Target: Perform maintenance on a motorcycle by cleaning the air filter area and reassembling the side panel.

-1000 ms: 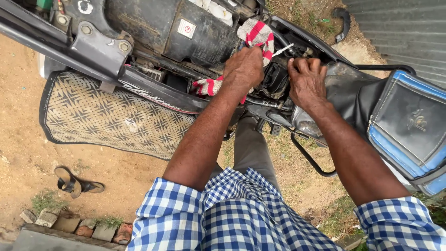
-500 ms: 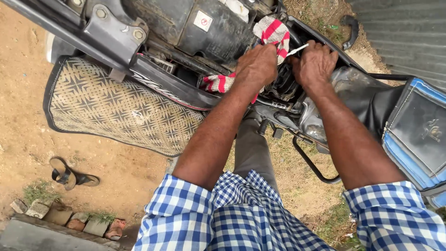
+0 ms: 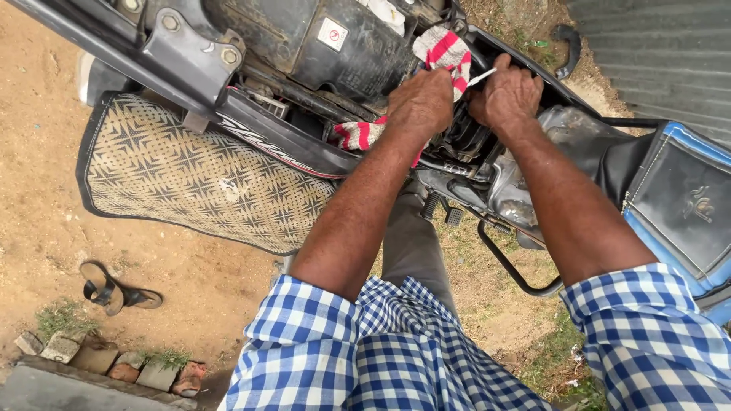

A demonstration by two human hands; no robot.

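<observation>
I look down at a motorcycle [image 3: 251, 137] with its seat off. My left hand [image 3: 418, 103] presses on a red and white striped cloth [image 3: 445, 52] that lies over the black engine bay, fingers curled into the cloth. My right hand [image 3: 506, 93] is just to its right, fingers closed around a thin white stick-like piece [image 3: 483, 76] and reaching into the dark mechanism beneath. Another end of the cloth hangs out under my left wrist [image 3: 358, 134]. What my fingertips touch inside the bay is hidden.
A patterned seat cover [image 3: 190, 179] hangs at the left side of the bike. A blue and black bag [image 3: 685, 202] sits at the right. Footpegs and a black bar [image 3: 510, 266] lie below the hands. A sandal [image 3: 114, 289] and bricks [image 3: 114, 365] lie on the dirt ground.
The view has shifted so the bike sits lower-right in frame. Both hands have drawn closer together over the cloth; my right hand has moved up toward the white piece.
</observation>
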